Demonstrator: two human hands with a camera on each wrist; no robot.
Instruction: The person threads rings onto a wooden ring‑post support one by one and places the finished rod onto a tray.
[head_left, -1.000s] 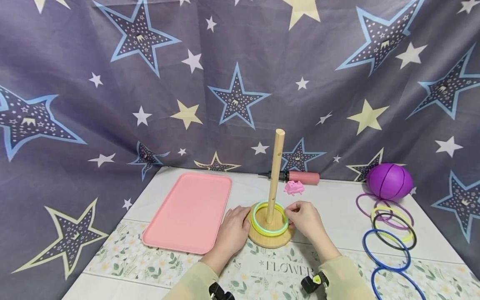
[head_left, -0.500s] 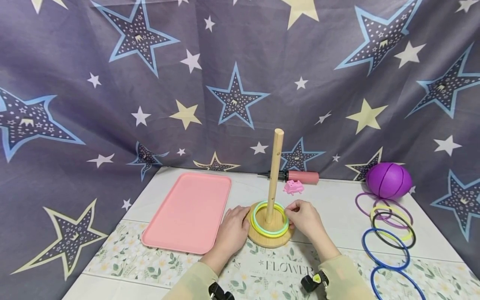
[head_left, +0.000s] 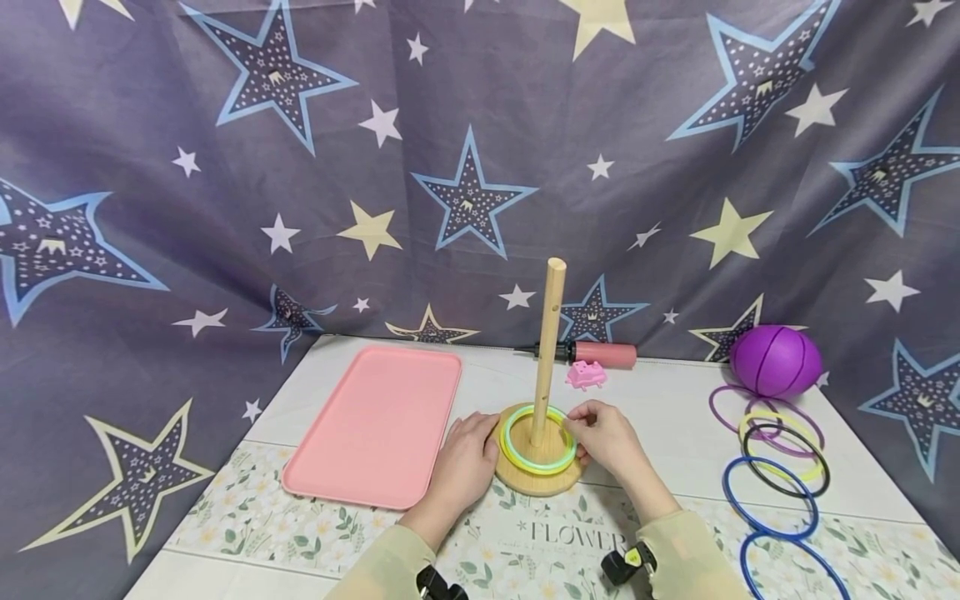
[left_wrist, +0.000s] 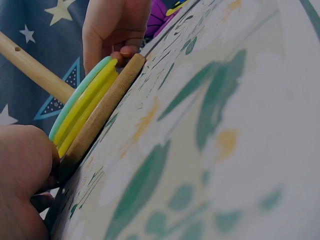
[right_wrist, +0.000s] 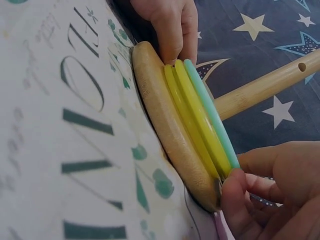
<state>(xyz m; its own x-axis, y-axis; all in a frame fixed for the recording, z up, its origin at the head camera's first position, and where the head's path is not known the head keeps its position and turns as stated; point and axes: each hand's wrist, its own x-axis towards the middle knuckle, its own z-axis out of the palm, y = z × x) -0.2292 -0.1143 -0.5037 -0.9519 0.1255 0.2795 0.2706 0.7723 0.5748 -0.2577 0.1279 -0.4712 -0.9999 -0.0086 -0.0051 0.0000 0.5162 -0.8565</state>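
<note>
A wooden ring-toss stand with a round base [head_left: 537,485] and an upright peg [head_left: 550,346] is on the table. Around the foot of the peg lie two yellow rings [right_wrist: 196,120] with a mint-green ring [right_wrist: 212,112] stacked on top. My right hand [head_left: 606,435] pinches the right edge of the stack, thumb and index finger at the mint-green ring [head_left: 517,454]. My left hand [head_left: 467,458] holds the left side of the base, its fingertips right at the rings. Part of the left hand's grip is hidden behind the base in the left wrist view.
A pink tray [head_left: 375,425] lies left of the stand. Behind it are a pink toy [head_left: 586,375] and a red-handled pump [head_left: 606,355]. Several blue, black, yellow and purple rings lie at right, below a purple ball [head_left: 776,361]. A starry curtain [head_left: 315,208] hangs behind.
Both hands stay at the stand. The mint-green ring has settled very slightly lower; the whole scene shifts a little to the left in the head view.
</note>
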